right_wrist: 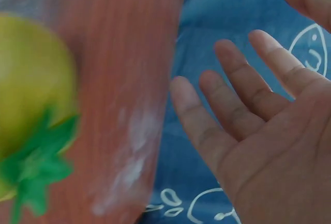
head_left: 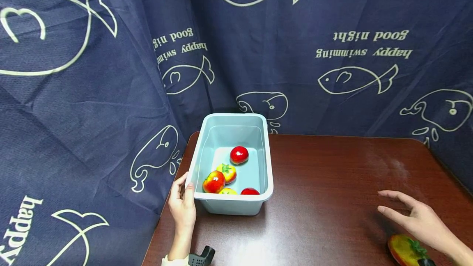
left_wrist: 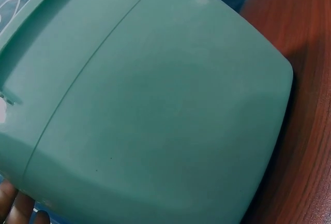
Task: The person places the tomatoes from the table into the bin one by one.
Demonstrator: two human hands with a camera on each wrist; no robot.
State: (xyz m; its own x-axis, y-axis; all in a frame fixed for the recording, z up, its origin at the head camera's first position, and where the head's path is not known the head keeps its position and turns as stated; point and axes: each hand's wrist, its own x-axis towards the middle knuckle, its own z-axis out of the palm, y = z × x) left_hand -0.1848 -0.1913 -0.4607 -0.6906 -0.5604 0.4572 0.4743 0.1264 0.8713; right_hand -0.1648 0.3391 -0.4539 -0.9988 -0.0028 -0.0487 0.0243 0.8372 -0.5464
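Observation:
A light blue-green plastic bin (head_left: 236, 207) stands on the table at the left. My left hand (head_left: 183, 208) grips the rim at its near left corner, thumb on top and fingers along the outer side. Inside lie several shiny toy fruits, among them a red one (head_left: 239, 155) and a yellow-red tomato with a green leafy top (head_left: 228, 173). At the lower right, my right hand (head_left: 425, 221) is held with fingers spread and nothing in it. Close by it is another yellow-red tomato (head_left: 404, 249), partly covered by the wrist; its green top (right_wrist: 39, 164) shows in the right wrist view.
The brown wooden table (head_left: 321, 184) extends right from the bin, with glare near its front. A dark blue curtain (head_left: 295, 52) with white fish drawings hangs behind the table and along its left side. A black wrist camera (head_left: 201, 256) sits by my left wrist.

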